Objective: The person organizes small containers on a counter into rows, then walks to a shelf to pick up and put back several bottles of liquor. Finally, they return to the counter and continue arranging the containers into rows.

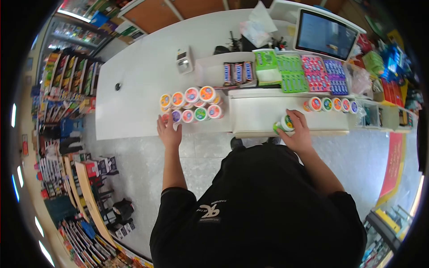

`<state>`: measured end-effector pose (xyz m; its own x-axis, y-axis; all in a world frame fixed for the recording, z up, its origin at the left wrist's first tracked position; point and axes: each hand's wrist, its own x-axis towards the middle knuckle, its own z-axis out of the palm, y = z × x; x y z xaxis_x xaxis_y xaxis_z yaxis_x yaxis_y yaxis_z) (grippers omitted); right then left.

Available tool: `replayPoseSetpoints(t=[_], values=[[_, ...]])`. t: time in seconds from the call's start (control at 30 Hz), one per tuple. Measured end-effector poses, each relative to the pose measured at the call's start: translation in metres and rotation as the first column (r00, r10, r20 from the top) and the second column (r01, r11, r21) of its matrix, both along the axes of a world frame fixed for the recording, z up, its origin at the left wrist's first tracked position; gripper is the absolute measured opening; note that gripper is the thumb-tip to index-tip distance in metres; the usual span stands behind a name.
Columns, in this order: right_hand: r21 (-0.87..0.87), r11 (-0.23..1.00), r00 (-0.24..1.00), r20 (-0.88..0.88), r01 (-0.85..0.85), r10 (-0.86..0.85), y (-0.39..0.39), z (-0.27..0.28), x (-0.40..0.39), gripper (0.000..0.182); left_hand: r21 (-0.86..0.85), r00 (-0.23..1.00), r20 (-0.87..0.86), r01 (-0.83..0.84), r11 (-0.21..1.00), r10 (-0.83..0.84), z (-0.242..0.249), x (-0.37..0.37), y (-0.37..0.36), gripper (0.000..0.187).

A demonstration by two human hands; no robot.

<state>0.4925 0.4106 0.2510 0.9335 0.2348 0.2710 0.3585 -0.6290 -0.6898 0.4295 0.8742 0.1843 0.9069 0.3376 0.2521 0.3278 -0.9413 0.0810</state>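
Small round candy tubs with coloured lids [192,94] stand in stacked rows on the white counter, left of centre. My left hand [169,133] is at the front left corner of this group, fingers spread against a pink-lidded tub [165,117] that they partly cover. A purple-lidded tub [177,116] stands just right of those fingers. On the lower counter section, my right hand [298,134] is closed around a green-lidded tub [287,123]. A second green piece shows under its thumb, partly hidden. Farther right stands a row of similar tubs [327,104].
Behind the tubs are a box of Snickers bars [237,73] and green, pink and purple candy packs [315,73]. A monitor [327,35] stands at the back right, a card terminal [183,60] at the back left. Shelves of goods [67,80] line the left side.
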Motion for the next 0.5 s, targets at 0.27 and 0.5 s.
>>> replayPoseSetpoints(t=[0.27,0.5], values=[[0.022,0.997,0.997,0.021,0.075,-0.075,-0.004,-0.007,-0.014,0.060,-0.010,0.998,0.025,-0.053,0.999,0.053,0.000,-0.016,-0.017,0.066],[0.017,0.995,0.993,-0.059,0.102,-0.101,-0.011,-0.008,-0.022,0.060,0.013,0.981,0.158,0.111,0.994,-0.112,0.011,-0.026,-0.008,0.058]])
